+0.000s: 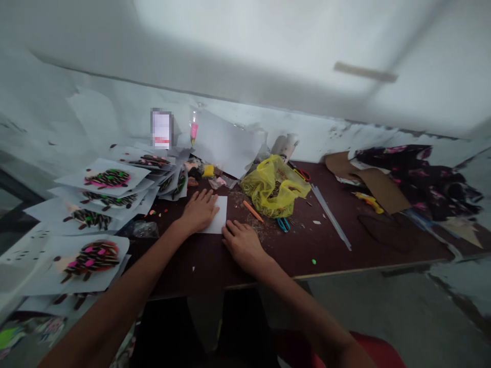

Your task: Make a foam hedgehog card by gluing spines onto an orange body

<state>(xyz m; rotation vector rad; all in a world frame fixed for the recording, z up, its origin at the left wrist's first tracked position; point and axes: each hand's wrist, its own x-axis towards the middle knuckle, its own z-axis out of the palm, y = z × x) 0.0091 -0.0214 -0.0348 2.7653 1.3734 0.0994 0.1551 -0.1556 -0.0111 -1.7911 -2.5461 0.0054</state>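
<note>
A small white sheet of paper (220,217) lies on the dark brown table in front of me. My left hand (198,210) rests flat across its left part, fingers stretched out, hiding that side. At the paper's lower right edge is my right hand (242,244), palm down with its fingertips touching the edge or just beside it. Its fingers are slightly bent and hold nothing visible. Just beyond the right hand lies an orange stick (253,211), perhaps a crayon or pen. Scissors with teal handles (283,225) lie partly under a yellow plastic bag (268,189).
Sheets with hedgehog-like collages (107,178) are stacked at the left. A larger white sheet (226,140) leans on the wall. Clear plastic strips (332,217), a yellow glue gun or cutter (370,203), brown cardboard (383,189) and dark floral cloth (425,179) lie to the right.
</note>
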